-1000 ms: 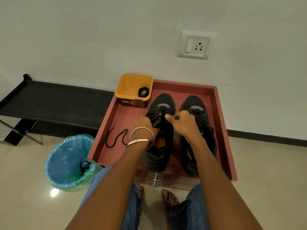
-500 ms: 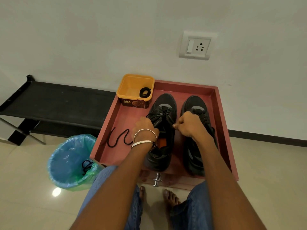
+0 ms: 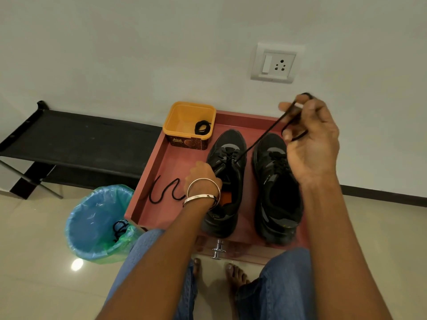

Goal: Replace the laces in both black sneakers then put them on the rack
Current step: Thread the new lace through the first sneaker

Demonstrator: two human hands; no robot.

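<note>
- Sneakers: two black ones sit side by side in the red tray (image 3: 147, 199), toes toward the wall.
- Your left hand (image 3: 203, 179) rests curled on the left sneaker (image 3: 227, 181) at its tongue; fingers hidden, so you cannot tell what they pinch.
- Your right hand (image 3: 309, 139), raised above the right sneaker (image 3: 276, 192), grips a black lace (image 3: 256, 144) looped round its fingers; the lace runs taut down to the left sneaker's eyelets.
- Loose lace (image 3: 164, 190) lies in the tray's left part.
- Yellow tub (image 3: 182, 121) in the tray's far-left corner holds a coiled lace (image 3: 202, 127).
- Blue-lined bin (image 3: 99, 222) stands left of the tray; black rack (image 3: 76, 139) beyond it.
</note>
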